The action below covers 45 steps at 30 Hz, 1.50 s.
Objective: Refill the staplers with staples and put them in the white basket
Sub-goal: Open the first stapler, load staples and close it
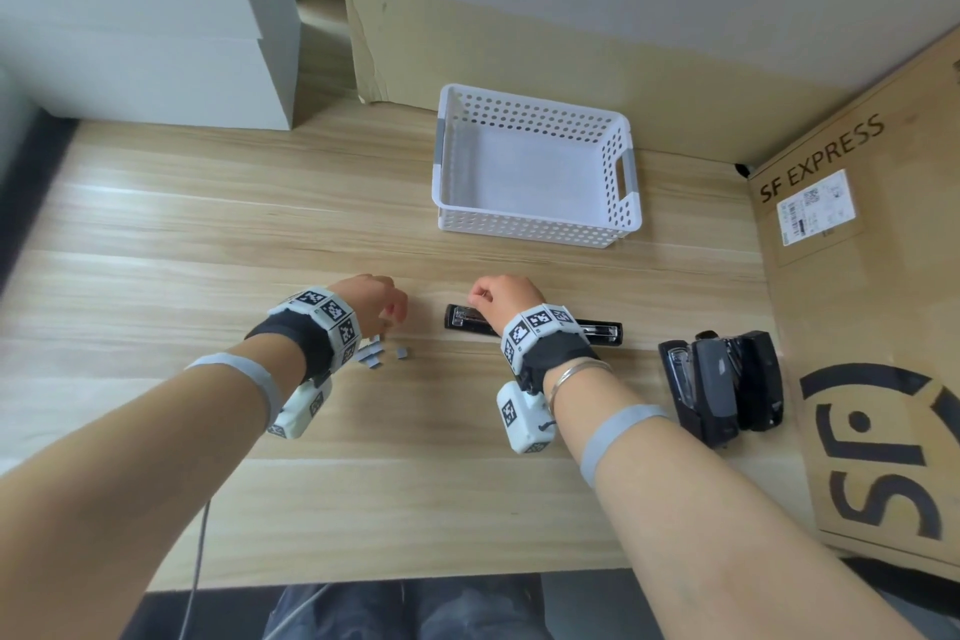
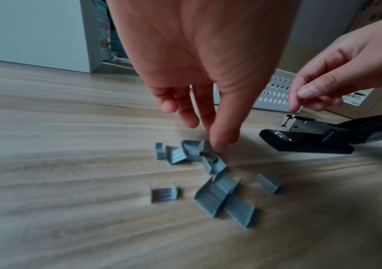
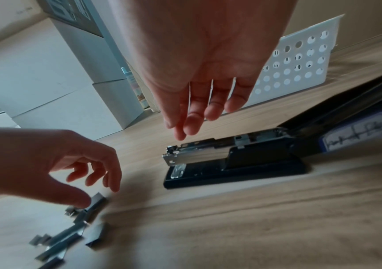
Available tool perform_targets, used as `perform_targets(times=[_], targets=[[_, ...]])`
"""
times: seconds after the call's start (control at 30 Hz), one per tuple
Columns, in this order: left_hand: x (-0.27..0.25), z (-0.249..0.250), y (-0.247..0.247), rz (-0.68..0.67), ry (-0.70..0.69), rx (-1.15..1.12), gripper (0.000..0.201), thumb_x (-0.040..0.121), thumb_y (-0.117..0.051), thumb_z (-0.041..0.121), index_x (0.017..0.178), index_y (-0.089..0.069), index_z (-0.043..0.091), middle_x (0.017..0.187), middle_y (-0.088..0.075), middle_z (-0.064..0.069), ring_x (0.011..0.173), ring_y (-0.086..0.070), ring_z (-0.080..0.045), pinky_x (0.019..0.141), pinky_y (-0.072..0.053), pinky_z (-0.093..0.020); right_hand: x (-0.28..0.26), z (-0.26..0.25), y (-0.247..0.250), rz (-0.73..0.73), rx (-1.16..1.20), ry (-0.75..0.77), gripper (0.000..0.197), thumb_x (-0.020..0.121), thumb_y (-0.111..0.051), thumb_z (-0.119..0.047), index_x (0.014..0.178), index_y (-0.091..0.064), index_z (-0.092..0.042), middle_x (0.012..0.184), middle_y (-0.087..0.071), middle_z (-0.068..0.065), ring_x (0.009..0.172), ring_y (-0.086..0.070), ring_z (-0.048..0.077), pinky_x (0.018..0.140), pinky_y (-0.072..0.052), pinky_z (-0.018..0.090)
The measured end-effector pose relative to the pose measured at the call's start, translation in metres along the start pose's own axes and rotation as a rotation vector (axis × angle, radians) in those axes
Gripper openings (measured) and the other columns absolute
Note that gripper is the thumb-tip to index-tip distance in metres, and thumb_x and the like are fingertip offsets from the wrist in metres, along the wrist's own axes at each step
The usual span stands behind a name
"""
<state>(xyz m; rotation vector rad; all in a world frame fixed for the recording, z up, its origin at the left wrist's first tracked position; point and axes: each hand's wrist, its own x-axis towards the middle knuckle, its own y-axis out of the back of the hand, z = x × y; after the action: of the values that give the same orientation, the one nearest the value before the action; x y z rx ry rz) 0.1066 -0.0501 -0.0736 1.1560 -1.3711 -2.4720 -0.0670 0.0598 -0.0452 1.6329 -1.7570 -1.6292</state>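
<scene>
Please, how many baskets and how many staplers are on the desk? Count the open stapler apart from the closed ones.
Basket: 1
Open stapler: 1
Closed staplers: 3, as far as the overlapping heap shows
Total: 5

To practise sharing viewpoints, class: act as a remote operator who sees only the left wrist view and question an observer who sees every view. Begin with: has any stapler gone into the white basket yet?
Observer: No. The head view shows no stapler in the white basket.
Operator: Are there more staplers to fill?
Observer: Yes, a cluster of black staplers sits beside the SF EXPRESS cardboard box, right of the open stapler.
Operator: Is the right hand holding anything?
Observer: No. The right wrist view shows the right hand with loose fingers and nothing in them.
</scene>
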Motion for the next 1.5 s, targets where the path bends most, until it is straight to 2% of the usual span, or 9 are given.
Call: perform_targets(times=[0.1,0.53,0.7,0.87,0.97,1.13,1.33,1.43,1.5], targets=[[0.001,0.001,-0.001,0.028,0.063,-0.036,0.024,0.083,-0.052,0.003,0.100,-0.065,0.015,0.110,-0.059,-0.007,0.099,-0.059,-0.027,0.076,-0.045,-0.030,-0.001,-0.001,-0.001,-0.003,-0.008,0.008,0.021,0.094,-0.051,-0.024,0.103,-0.070,-0.018,0.107,-0.070,0.004,0.101,-0.063,0.024,0.075,-0.045,0.026],[0.016,0.008,0.002,0.062,0.113,-0.103,0.023,0.087,-0.055,0.005,0.110,-0.061,0.005,0.116,-0.056,-0.014,0.106,-0.058,-0.032,0.090,-0.047,-0.034,0.001,0.003,0.000,-0.004,0.010,0.017,0.021,0.094,-0.051,-0.022,0.099,-0.071,-0.018,0.103,-0.072,0.003,0.098,-0.063,0.023,0.079,-0.049,0.030],[0.016,0.006,0.003,0.040,0.126,-0.061,0.020,0.087,-0.055,0.008,0.106,-0.062,0.003,0.116,-0.055,-0.014,0.103,-0.058,-0.031,0.073,-0.040,-0.028,0.002,0.007,0.000,-0.006,0.018,0.004,0.020,0.093,-0.052,-0.021,0.098,-0.071,-0.017,0.101,-0.072,0.004,0.097,-0.063,0.024,0.077,-0.049,0.029],[0.018,0.007,0.005,0.063,0.142,-0.114,0.022,0.090,-0.054,0.014,0.109,-0.060,0.003,0.119,-0.056,-0.014,0.106,-0.056,-0.031,0.079,-0.042,-0.030,0.002,0.009,0.001,-0.017,0.025,-0.003,0.020,0.093,-0.051,-0.021,0.098,-0.071,-0.017,0.100,-0.072,0.003,0.096,-0.064,0.023,0.079,-0.051,0.031],[0.019,0.009,0.010,0.111,0.141,-0.252,0.021,0.089,-0.056,0.017,0.105,-0.060,0.004,0.109,-0.064,-0.010,0.099,-0.059,-0.028,0.077,-0.040,-0.026,0.002,0.008,0.003,-0.014,0.036,0.019,0.019,0.093,-0.054,-0.021,0.100,-0.071,-0.018,0.102,-0.072,0.001,0.096,-0.064,0.020,0.078,-0.048,0.026],[0.025,0.026,0.022,0.177,0.099,-0.432,0.013,0.081,-0.068,0.028,0.078,-0.060,0.018,0.065,-0.058,0.009,0.069,-0.056,-0.014,0.061,-0.044,-0.020,0.002,0.000,0.005,-0.019,0.094,0.072,0.019,0.085,-0.067,-0.024,0.104,-0.068,-0.020,0.103,-0.070,-0.004,0.086,-0.059,0.010,0.077,-0.048,0.022],[0.036,0.044,0.024,0.144,0.053,-0.752,0.020,0.081,-0.068,0.016,0.065,-0.059,0.020,0.065,-0.064,0.001,0.059,-0.062,-0.009,0.075,-0.055,-0.024,0.002,-0.007,0.010,0.068,0.110,0.078,0.025,0.081,-0.071,-0.030,0.104,-0.065,-0.020,0.104,-0.068,-0.005,0.095,-0.063,0.015,0.079,-0.051,0.029],[0.037,0.047,0.021,0.160,0.035,-0.881,0.022,0.082,-0.066,0.009,0.064,-0.059,0.018,0.065,-0.064,0.000,0.050,-0.062,0.001,0.066,-0.056,-0.014,0.003,-0.008,0.010,0.112,0.121,0.057,0.017,0.082,-0.070,-0.028,0.097,-0.067,-0.019,0.096,-0.070,-0.003,0.091,-0.065,0.016,0.079,-0.055,0.031],[0.037,0.048,0.019,0.156,0.022,-0.932,0.021,0.083,-0.065,0.007,0.066,-0.059,0.016,0.066,-0.063,-0.001,0.057,-0.063,-0.006,0.060,-0.055,-0.010,0.003,-0.008,0.010,0.126,0.120,0.053,0.013,0.083,-0.068,-0.026,0.094,-0.069,-0.019,0.093,-0.072,-0.002,0.088,-0.066,0.017,0.077,-0.056,0.030]])
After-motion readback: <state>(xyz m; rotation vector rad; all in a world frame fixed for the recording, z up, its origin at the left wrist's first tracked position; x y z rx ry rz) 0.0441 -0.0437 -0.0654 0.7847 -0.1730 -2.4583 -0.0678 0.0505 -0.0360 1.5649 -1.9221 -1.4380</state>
